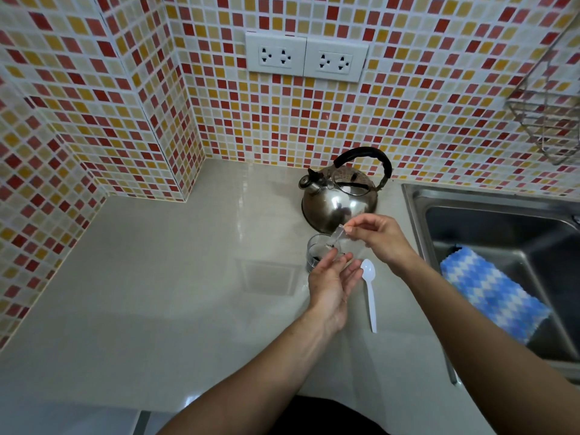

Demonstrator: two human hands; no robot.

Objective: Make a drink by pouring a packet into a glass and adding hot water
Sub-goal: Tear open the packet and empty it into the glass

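Note:
A small clear glass (317, 248) stands on the pale counter (175, 277), with dark powder at its bottom. My right hand (381, 237) pinches a small clear packet (339, 232) by its upper end, tilted mouth-down over the glass rim. My left hand (331, 282) rests just in front of the glass, fingers spread and touching its near side; it hides the glass's lower right part. Right behind the glass sits a steel kettle (340, 196) with a black handle.
A white plastic spoon (369, 293) lies on the counter right of my left hand. A steel sink (502, 265) on the right holds a blue-and-white cloth (492, 293). Tiled walls enclose the back and left; a wire rack (546, 117) hangs at upper right.

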